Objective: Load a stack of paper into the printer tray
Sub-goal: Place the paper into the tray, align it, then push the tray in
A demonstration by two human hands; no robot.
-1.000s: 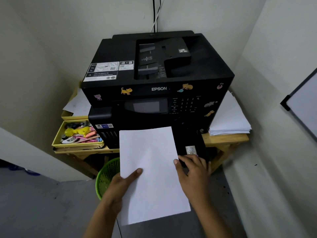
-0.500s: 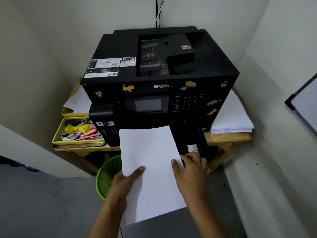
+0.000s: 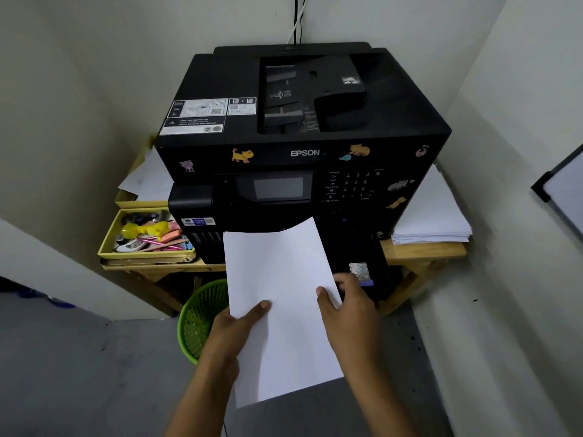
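A black Epson printer [image 3: 303, 127] with animal stickers stands on a wooden table in a corner. In front of its lower face I hold a white stack of paper [image 3: 280, 298], its far edge bowed and touching the dark opening under the control panel. My left hand [image 3: 235, 329] grips the stack's left edge, thumb on top. My right hand [image 3: 350, 307] grips the right edge, thumb on top and fingers beneath. The pulled-out black tray [image 3: 366, 266] shows to the right of the sheet; most of it is hidden by the paper.
Another pile of white paper [image 3: 432, 219] lies on the wooden table [image 3: 422, 252] right of the printer. A yellow tray of stationery [image 3: 148, 234] sits at the left. A green mesh basket [image 3: 202, 320] stands on the floor below. Walls close in on both sides.
The stack has moved forward toward the printer and tilted slightly; its far edge now bows against the opening. Both hands advanced with it. The view shifted closer.
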